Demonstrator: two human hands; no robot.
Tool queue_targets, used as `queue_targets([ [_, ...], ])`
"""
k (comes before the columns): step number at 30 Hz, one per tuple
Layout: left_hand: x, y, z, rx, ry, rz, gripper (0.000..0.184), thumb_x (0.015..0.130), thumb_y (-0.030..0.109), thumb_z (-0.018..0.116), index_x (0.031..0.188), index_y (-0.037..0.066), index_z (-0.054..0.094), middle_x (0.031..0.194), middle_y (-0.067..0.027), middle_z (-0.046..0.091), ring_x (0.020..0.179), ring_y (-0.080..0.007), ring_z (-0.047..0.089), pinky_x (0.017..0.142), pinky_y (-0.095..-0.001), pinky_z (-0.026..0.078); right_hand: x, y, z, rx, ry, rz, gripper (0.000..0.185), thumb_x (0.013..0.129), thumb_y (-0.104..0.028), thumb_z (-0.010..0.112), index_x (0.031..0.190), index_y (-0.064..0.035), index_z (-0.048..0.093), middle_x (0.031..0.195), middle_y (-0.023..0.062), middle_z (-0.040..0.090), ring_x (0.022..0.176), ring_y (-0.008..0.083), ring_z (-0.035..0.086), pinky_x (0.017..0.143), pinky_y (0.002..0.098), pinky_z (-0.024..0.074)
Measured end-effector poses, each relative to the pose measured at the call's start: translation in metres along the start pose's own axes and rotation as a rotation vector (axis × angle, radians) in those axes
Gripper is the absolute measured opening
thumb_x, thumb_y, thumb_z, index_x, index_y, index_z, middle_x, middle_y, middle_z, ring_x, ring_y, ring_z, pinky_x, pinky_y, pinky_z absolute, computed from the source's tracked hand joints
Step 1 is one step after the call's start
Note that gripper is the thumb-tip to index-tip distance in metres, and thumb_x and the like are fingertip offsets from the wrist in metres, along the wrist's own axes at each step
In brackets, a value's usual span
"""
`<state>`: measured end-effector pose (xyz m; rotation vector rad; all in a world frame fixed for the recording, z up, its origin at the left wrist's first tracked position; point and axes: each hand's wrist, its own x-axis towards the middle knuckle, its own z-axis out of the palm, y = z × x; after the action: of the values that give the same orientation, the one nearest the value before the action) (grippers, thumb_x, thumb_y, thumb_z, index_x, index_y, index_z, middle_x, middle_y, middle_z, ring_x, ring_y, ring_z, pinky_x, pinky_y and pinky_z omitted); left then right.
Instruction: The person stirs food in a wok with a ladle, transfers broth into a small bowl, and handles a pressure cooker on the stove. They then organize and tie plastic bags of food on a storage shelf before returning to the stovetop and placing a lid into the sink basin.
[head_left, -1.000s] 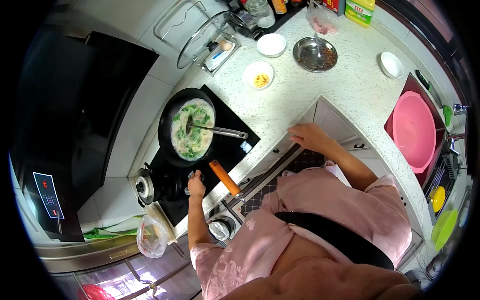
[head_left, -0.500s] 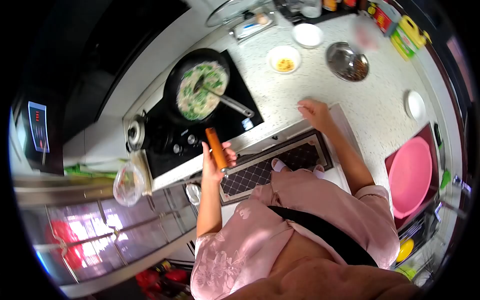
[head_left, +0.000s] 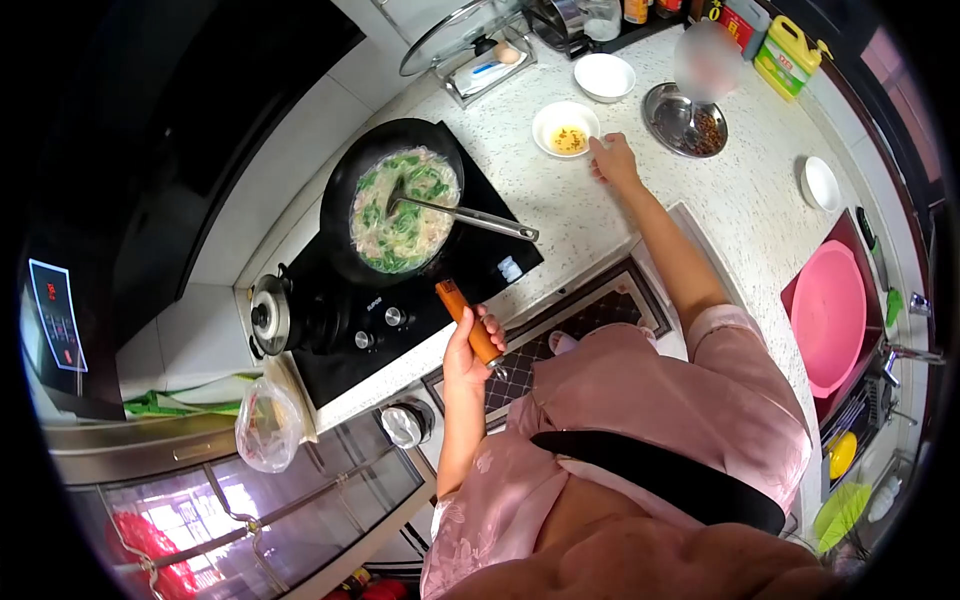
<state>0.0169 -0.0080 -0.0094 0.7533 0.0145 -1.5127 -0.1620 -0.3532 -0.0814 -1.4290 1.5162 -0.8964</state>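
Observation:
A black wok [head_left: 335, 205] on the hob holds a pale, soupy mix with green pieces [head_left: 405, 215]. A metal spatula [head_left: 470, 216] rests in it, its handle leaning over the rim. My left hand [head_left: 470, 345] is wrapped round the wok's orange-brown handle [head_left: 455, 300]. My right hand [head_left: 614, 162] reaches over the counter with fingers partly bent and apart. Its fingertips are at the near right rim of a white bowl [head_left: 542, 128] with yellow liquid and small bits; whether they press on it is hard to tell.
Another white bowl [head_left: 604, 70] and a steel bowl [head_left: 660, 125] with brown bits stand farther back. A small pot [head_left: 270, 312] sits left on the hob. The pink basin [head_left: 830, 320] is in the sink at right. A glass lid [head_left: 440, 40] leans at the back.
My right hand has moved forward from the counter's edge to the white bowl with yellow liquid. My left hand stays on the wok handle; the view has shifted slightly.

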Motion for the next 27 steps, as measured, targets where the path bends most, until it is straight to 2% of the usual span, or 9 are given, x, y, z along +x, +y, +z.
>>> queue_targets([
  [1, 0.000, 0.000, 0.003, 0.013, 0.014, -0.005, 0.024, 0.092, 0.035, 0.053, 0.093, 0.011, 0.051, 0.071, -0.0046, 0.049, 0.061, -0.0164, 0.048, 0.054, -0.0285, 0.043, 0.001, -0.010, -0.001, 0.107, -0.086, 0.178, 0.046, 0.087, -0.032, 0.056, 0.112, 0.0045, 0.042, 0.065, 0.0120, 0.060, 0.047, 0.0180, 0.058, 0.042, 0.0301, 0.0484],
  [5, -0.001, 0.002, 0.004, -0.009, -0.009, -0.037, 0.021, 0.092, 0.033, 0.052, 0.089, 0.012, 0.050, 0.069, -0.0027, 0.047, 0.057, -0.0137, 0.044, 0.051, -0.0271, 0.040, 0.018, -0.015, 0.009, 0.137, -0.242, 0.293, 0.040, 0.090, -0.029, 0.046, 0.113, 0.0035, 0.041, 0.064, 0.0120, 0.059, 0.045, 0.0169, 0.056, 0.036, 0.0299, 0.0450],
  [13, -0.007, 0.004, 0.008, 0.005, 0.043, 0.006, 0.019, 0.093, 0.030, 0.051, 0.088, 0.011, 0.052, 0.064, -0.0014, 0.044, 0.050, -0.0103, 0.038, 0.044, -0.0238, 0.033, 0.033, -0.007, 0.007, 0.113, -0.239, 0.175, 0.030, 0.082, -0.012, 0.041, 0.105, 0.0015, 0.054, 0.055, 0.0115, 0.056, 0.039, 0.0156, 0.050, 0.034, 0.0300, 0.0392],
  [19, -0.009, 0.002, 0.008, 0.029, 0.071, 0.059, 0.025, 0.094, 0.032, 0.048, 0.096, 0.007, 0.052, 0.063, -0.0033, 0.044, 0.048, -0.0108, 0.039, 0.041, -0.0238, 0.035, 0.044, 0.014, 0.003, 0.150, -0.272, 0.053, 0.031, 0.085, -0.016, 0.044, 0.109, 0.0018, 0.053, 0.063, 0.0141, 0.059, 0.037, 0.0166, 0.050, 0.031, 0.0294, 0.0374],
  [20, -0.010, 0.002, 0.008, 0.032, 0.087, 0.066, 0.026, 0.094, 0.033, 0.048, 0.097, 0.007, 0.052, 0.063, -0.0035, 0.044, 0.048, -0.0110, 0.039, 0.040, -0.0240, 0.036, 0.048, 0.017, 0.001, 0.093, -0.321, 0.134, 0.033, 0.088, -0.021, 0.046, 0.113, -0.0003, 0.053, 0.075, 0.0146, 0.063, 0.054, 0.0205, 0.060, 0.045, 0.0341, 0.0475],
  [21, -0.011, 0.002, 0.010, -0.002, 0.105, 0.052, 0.026, 0.093, 0.032, 0.050, 0.097, 0.007, 0.053, 0.063, -0.0046, 0.045, 0.049, -0.0137, 0.042, 0.042, -0.0269, 0.038, 0.059, 0.035, 0.005, 0.085, -0.369, 0.076, 0.039, 0.086, -0.021, 0.047, 0.117, 0.0022, 0.050, 0.075, 0.0148, 0.062, 0.050, 0.0178, 0.060, 0.037, 0.0298, 0.0443],
  [22, -0.011, 0.000, 0.011, 0.058, 0.147, 0.089, 0.030, 0.093, 0.035, 0.050, 0.100, 0.005, 0.053, 0.064, -0.0058, 0.046, 0.050, -0.0151, 0.044, 0.043, -0.0276, 0.039, 0.061, 0.036, 0.003, 0.078, -0.429, 0.060, 0.039, 0.086, -0.021, 0.047, 0.117, 0.0022, 0.050, 0.075, 0.0148, 0.062, 0.050, 0.0178, 0.060, 0.037, 0.0298, 0.0443],
  [24, -0.009, -0.004, 0.012, 0.082, 0.129, 0.169, 0.046, 0.092, 0.046, 0.045, 0.105, 0.002, 0.052, 0.066, -0.0089, 0.050, 0.052, -0.0183, 0.049, 0.045, -0.0294, 0.043, 0.053, 0.018, -0.014, 0.017, -0.522, 0.107, 0.049, 0.089, -0.041, 0.051, 0.117, -0.0003, 0.048, 0.065, 0.0112, 0.059, 0.041, 0.0124, 0.050, 0.033, 0.0257, 0.0368],
  [27, -0.002, -0.008, 0.001, -0.042, -0.033, 0.184, 0.075, 0.088, 0.064, 0.035, 0.113, -0.004, 0.051, 0.076, -0.0157, 0.059, 0.063, -0.0247, 0.060, 0.055, -0.0357, 0.052, 0.039, -0.006, -0.032, 0.019, -0.493, 0.140, 0.057, 0.088, -0.045, 0.052, 0.122, 0.0001, 0.046, 0.062, 0.0111, 0.058, 0.040, 0.0114, 0.048, 0.034, 0.0255, 0.0370],
])
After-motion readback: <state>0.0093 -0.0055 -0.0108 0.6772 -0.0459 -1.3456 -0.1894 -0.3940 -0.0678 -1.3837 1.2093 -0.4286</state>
